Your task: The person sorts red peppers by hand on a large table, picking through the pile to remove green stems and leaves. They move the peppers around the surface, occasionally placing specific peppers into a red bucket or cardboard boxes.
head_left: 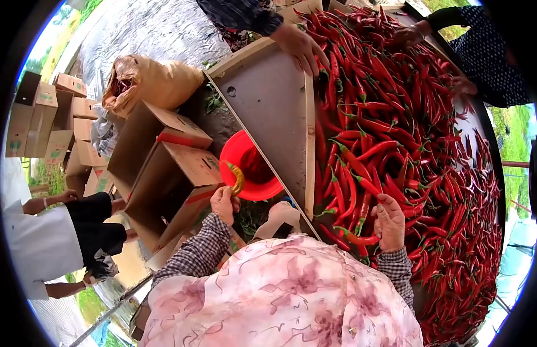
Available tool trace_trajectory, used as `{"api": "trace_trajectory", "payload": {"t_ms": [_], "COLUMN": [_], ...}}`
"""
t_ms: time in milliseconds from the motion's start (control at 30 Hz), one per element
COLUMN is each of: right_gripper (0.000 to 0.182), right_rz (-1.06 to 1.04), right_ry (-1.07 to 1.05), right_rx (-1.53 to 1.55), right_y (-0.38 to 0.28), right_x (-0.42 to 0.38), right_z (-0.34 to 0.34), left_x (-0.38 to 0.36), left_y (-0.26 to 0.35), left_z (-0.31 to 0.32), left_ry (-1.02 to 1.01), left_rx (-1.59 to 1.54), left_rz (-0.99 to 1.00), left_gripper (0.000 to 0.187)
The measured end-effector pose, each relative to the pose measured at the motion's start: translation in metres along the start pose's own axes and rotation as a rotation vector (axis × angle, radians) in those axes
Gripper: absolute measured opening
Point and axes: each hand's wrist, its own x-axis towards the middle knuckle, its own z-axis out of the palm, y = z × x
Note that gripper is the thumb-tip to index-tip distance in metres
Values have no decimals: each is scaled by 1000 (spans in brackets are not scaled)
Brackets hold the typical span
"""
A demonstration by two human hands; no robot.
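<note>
Pinched in my left hand (223, 205) is a curved yellow-green chili pepper (236, 178), held up over the near rim of a red plastic bucket (229, 151). Red peppers lie inside that bucket. My right hand (390, 224) is over the front of a big heap of red chili peppers (372, 124), its fingers curled. A red chili pepper (361, 238) with a green stem reaches to the palm side of this hand and appears to be held there, though the contact is partly hidden.
A wood-edged board (268, 98) separates bucket and heap. Open cardboard boxes (184, 165) and a stuffed brown sack (158, 81) stand left. A co-worker's hand (300, 49) touches the heap's far edge; another person (482, 52) reaches in from the right. Someone in white (40, 248) is at far left.
</note>
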Motion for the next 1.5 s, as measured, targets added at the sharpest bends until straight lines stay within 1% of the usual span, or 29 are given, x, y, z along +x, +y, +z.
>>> {"api": "trace_trajectory", "payload": {"t_ms": [67, 100, 133, 167, 200, 233, 267, 300, 333, 367, 433, 500, 567, 633, 700, 733, 767, 800, 833, 900, 933, 1000, 1067, 1167, 1233, 1300, 1333, 1433, 1500], "right_gripper": [28, 28, 27, 26, 25, 24, 24, 24, 22, 22, 23, 23, 21, 20, 18, 15, 13, 16, 22, 28, 35, 40, 37, 53, 74, 86, 94, 83, 58], "right_rz": [45, 41, 70, 94, 84, 96, 82, 68, 19, 2, -99, -128, -58, -71, -85, -122, -157, -208, -186, -421, -548, -566, -567, -246, -4, 186, 551, 636, 630], "right_ry": [4, 26, 34, 55, 68, 82, 90, 95, 104, 147, 193, 265, 302, 291, 292, 257, 223, 162, 315, 353, 473, 854, 1172, 1398, 1367, 1195, 1120, 868, 774], "right_rx": [3, 2, 33, 66, 90, 117, 158, 199, 214, 220, 513, 579, 801, 881, 957, 965, 971, 904, 323, -291, -688, -1030, -926, -1030, -1013, -807, -761, -1008, -1078], "right_y": [3, 3, 3, 1, -1, -3, -4, -3, 1, 2, 3, 6, 9, 14, 17, 21, 27, 36, 36, 36, 38, 37, 30, 49, 42, 37, 1, -9, -18], "right_x": [2, 3, 3, 1, -3, -8, -13, -18, -22, -28, -38, -46, -48, -46, -44, -43, -42, -43, -52, -73, -81, -99, -120, -132, -113, -82, -69, -54, -52], "right_z": [0, 3, 4, 4, 6, 4, 2, -3, -12, -18, -25, -25, -16, -4, 7, 11, 12, 11, 11, 3, -13, -60, -119, -198, -224, -229, -190, -168, -146], "left_x": [18, 25, 36, 45, 50, 90, 112, 129, 95, 54, -5, -54, -83, -117, -116, -113, -108, -102, -95, -81, -77, -76, -74, -75, -68, -65, -66, -67, -65], "left_y": [-17, -22, -28, -35, -31, -69, -83, -91, -48, 3, 56, 77, 77, 72, 42, 26, 15, 13, 10, 3, 1, 3, 5, 16, 13, 13, 14, 15, 13], "left_z": [-16, -16, -15, -17, -13, -39, -43, -36, 3, 38, 96, 143, 194, 235, 258, 266, 266, 267, 268, 262, 260, 261, 263, 270, 271, 273, 274, 276, 282], "left_ry": [-27, -100, -183, -164, -78, -231, -220, -79, -7, 85, -216, -637, -1111, -1343, -1560, -1571, -1613, -1682, -1744, -1602, -1576, -1548, -1567, -1649, -1629, -1559, -1547, -1496, -1457], "left_rx": [68, 31, 0, 185, 477, 438, 393, 139, 132, 602, 593, 639, 602, 850, 957, 1059, 1050, 1173, 1301, 1163, 1137, 1146, 1218, 1379, 1434, 1460, 1476, 1529, 1565], "left_rz": [-53, -171, -291, -327, -258, 56, 315, 394, 473, 683, 953, 934, 1221, 1234, 1365, 1489, 1491, 1498, 1506, 1627, 1677, 1710, 1636, 1527, 1532, 1508, 1494, 1498, 1466], "left_gripper": [20, 22, 27, 40, 44, 44, 42, 39, 37, 28, 21, 20, 31, 51, 56, 42, 42, 36, 31, 24, 25, 26, 33, 46, 52, 52, 51, 51, 46]}}
